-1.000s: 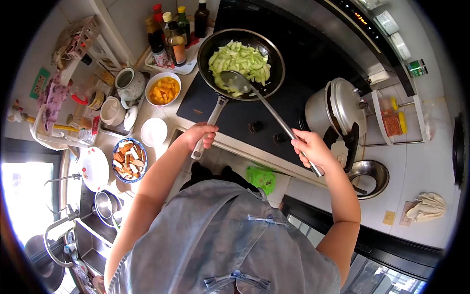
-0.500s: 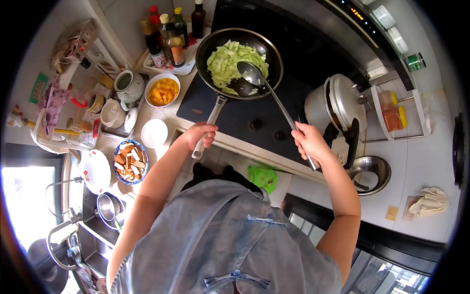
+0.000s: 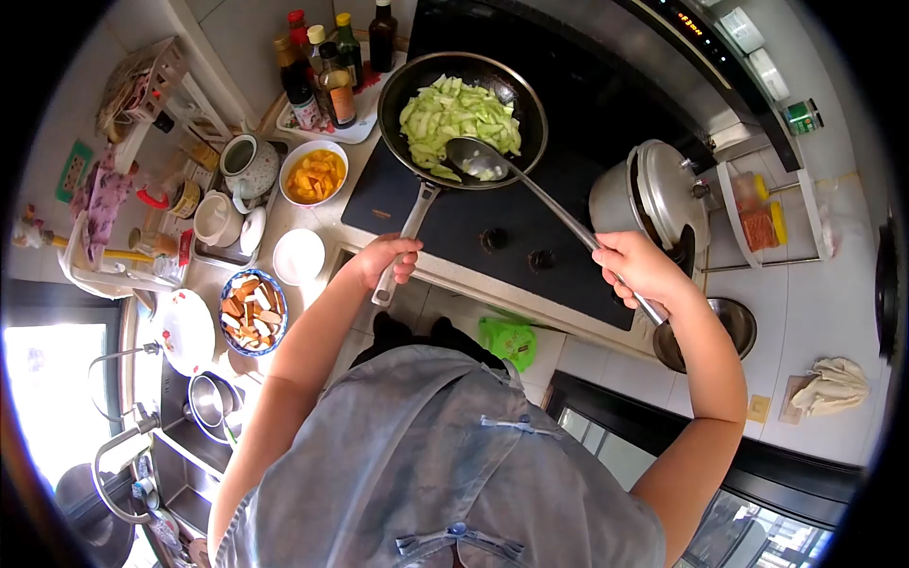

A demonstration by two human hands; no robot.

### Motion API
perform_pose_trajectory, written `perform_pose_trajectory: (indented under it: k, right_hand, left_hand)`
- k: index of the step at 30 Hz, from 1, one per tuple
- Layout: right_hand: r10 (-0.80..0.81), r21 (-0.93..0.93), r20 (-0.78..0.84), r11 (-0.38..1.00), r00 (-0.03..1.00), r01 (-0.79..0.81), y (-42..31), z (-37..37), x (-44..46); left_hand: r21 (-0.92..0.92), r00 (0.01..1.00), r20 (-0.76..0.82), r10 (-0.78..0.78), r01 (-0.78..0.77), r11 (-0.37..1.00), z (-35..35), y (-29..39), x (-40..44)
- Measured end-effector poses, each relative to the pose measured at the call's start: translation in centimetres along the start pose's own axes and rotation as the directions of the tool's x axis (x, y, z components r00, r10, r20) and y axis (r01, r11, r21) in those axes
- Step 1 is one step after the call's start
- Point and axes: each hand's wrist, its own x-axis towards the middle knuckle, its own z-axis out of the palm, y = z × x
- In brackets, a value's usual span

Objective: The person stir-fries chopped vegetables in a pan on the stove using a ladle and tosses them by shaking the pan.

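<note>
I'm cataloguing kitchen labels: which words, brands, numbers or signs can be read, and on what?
None reads clearly.
Orange lit characters on black range hood: too small.
Labels on dark glass bottles: blurred.
Small mark on flat black cooktop: too small.
Print on green cylindrical can: too small.

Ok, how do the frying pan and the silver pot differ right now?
The frying pan is dark and shallow; the silver pot is bright and deeper. The pan is open, showing green slices; a lid tops the pot. The left hand grips the pan's handle; the pot is unheld. Both are round.
</note>
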Motion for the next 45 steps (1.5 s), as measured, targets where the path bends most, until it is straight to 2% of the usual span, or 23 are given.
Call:
perform_pose_trajectory:
  k: [1, 4, 8, 14, 16, 18, 19, 21, 24, 25, 28, 29, 30, 32, 34, 36, 37, 40, 45]
  right_hand:
    - [0.015, 0.107, 0.054, 0.994, 0.998, -0.021, -0.4, 0.1, -0.5]
    - [-0.050, 0.402, 0.045, 0.915, 0.998, 0.028, 0.3, 1.0, -0.4]
    - [-0.205, 0.190, -0.073, 0.958, 0.976, 0.215, 1.1, 1.7, -0.6]
    - [-0.203, 0.074, 0.043, 0.977, 0.978, 0.199, 3.0, 2.3, 0.7]
    - [-0.262, 0.043, -0.078, 0.963, 0.962, 0.266, 4.1, 3.6, 3.8]
    - [-0.298, -0.009, -0.121, 0.954, 0.947, 0.299, 3.8, 4.0, 6.8]
    - [-0.306, 0.028, -0.183, 0.948, 0.934, 0.317, 4.0, 4.4, 8.2]
    - [-0.320, 0.093, -0.307, 0.927, 0.896, 0.363, 3.8, 5.1, 10.5]
    - [-0.402, -0.069, -0.443, 0.906, 0.801, 0.417, 1.7, 6.0, 12.2]
    - [-0.566, -0.318, -0.493, 0.824, 0.661, 0.470, 1.6, 6.0, 14.1]
    - [-0.439, -0.208, -0.469, 0.898, 0.766, 0.387, 0.9, 7.0, 15.5]
    - [-0.417, -0.171, -0.431, 0.909, 0.800, 0.381, 1.2, 7.5, 15.2]
    - [-0.440, -0.214, -0.351, 0.897, 0.827, 0.386, 1.3, 7.4, 14.1]
    - [-0.408, -0.036, -0.252, 0.910, 0.878, 0.413, 2.5, 6.0, 11.3]
    - [-0.376, -0.033, -0.209, 0.925, 0.903, 0.378, 2.0, 4.7, 6.4]
    - [-0.328, 0.064, -0.115, 0.940, 0.938, 0.336, 2.8, 3.4, 3.9]
    - [-0.310, 0.124, -0.057, 0.941, 0.949, 0.315, 3.2, 2.9, 3.5]
    - [-0.280, 0.138, -0.005, 0.951, 0.960, 0.277, 4.1, 3.3, 5.5]
    - [-0.364, 0.213, -0.253, 0.883, 0.896, 0.419, 3.9, 4.9, 11.7]
  left_hand:
    - [-0.005, 1.000, -0.003, 0.005, -0.005, 1.000, 0.1, 0.0, 0.0]
    - [-0.007, 1.000, 0.017, 0.007, -0.007, 1.000, -0.1, 0.0, 0.0]
    - [0.008, 0.999, 0.036, 0.024, -0.024, 1.000, -0.4, 0.0, 0.0]
    - [-0.001, 1.000, 0.027, 0.005, -0.005, 1.000, -0.4, 0.1, 0.1]
    - [-0.002, 1.000, 0.029, -0.001, 0.001, 1.000, -0.4, 0.1, 0.1]
    - [-0.002, 1.000, 0.026, 0.002, -0.002, 1.000, -0.4, 0.1, 0.2]
    - [-0.004, 1.000, 0.024, 0.003, -0.003, 1.000, -0.4, 0.1, 0.2]
    - [0.002, 1.000, 0.025, 0.003, -0.003, 1.000, -0.4, 0.1, 0.1]
    - [0.003, 1.000, -0.005, 0.004, -0.004, 1.000, -0.1, 0.0, 0.0]
    - [0.004, 1.000, -0.020, 0.004, -0.004, 1.000, 0.1, 0.0, 0.0]
    - [-0.005, 1.000, -0.013, -0.014, 0.014, 1.000, -0.1, 0.1, 0.1]
    - [-0.004, 1.000, -0.008, -0.011, 0.011, 1.000, -0.2, 0.2, 0.2]
    - [-0.008, 1.000, -0.003, -0.010, 0.010, 1.000, -0.1, 0.1, 0.2]
    - [-0.002, 1.000, 0.004, -0.011, 0.011, 1.000, -0.2, 0.2, 0.0]
    - [0.009, 1.000, 0.011, -0.018, 0.018, 1.000, -0.1, 0.1, 0.1]
    - [-0.015, 0.999, 0.037, -0.028, 0.029, 0.999, -0.6, 0.0, 0.4]
    - [-0.023, 0.998, 0.050, -0.034, 0.035, 0.999, -0.7, 0.0, 0.4]
    - [-0.017, 0.999, 0.039, -0.025, 0.025, 1.000, -0.5, 0.1, 0.3]
    - [0.009, 1.000, 0.028, -0.005, 0.005, 1.000, -0.4, 0.0, 0.2]
